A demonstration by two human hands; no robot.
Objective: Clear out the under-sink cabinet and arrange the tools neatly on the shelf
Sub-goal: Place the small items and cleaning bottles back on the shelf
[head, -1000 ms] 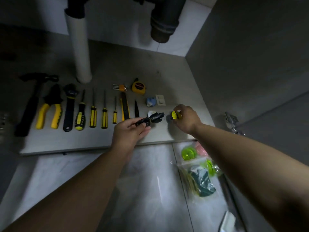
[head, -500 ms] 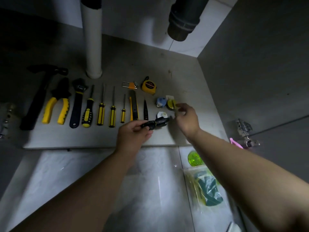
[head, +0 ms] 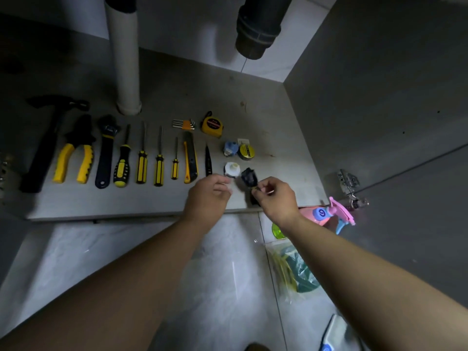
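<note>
A big grey shelf [head: 278, 117] sits low in the cabinet, and a tall white pipe [head: 125, 59] stands on it at the back. A fat dark drain pipe [head: 258, 26] hangs above it. Two bare arms reach in from the front. The right hand [head: 276, 196] has its grip pinched on a small black tool [head: 249, 176] at the front right of the shelf, just beside a white plastic cap [head: 231, 169]. I cannot tell if the tool touches the shelf. The left hand [head: 207, 196] is close by with its fingers half bent, and I cannot tell if its grip has anything in it. A pink spray bottle [head: 329, 214] sits by the shelf's front right corner.

The other tools lie side by side in a row on the shelf. From the left come a black hammer [head: 43, 148], yellow pliers [head: 76, 158], a dark wrench [head: 106, 153], four screwdrivers [head: 142, 160] and a yellow knife [head: 190, 158]. Behind the row lie a yellow tape measure [head: 212, 126] and a little set of hex keys [head: 184, 124]. A blue roll of tape [head: 230, 148] and a black and yellow roll of tape [head: 246, 152] touch each other behind the cap
</note>
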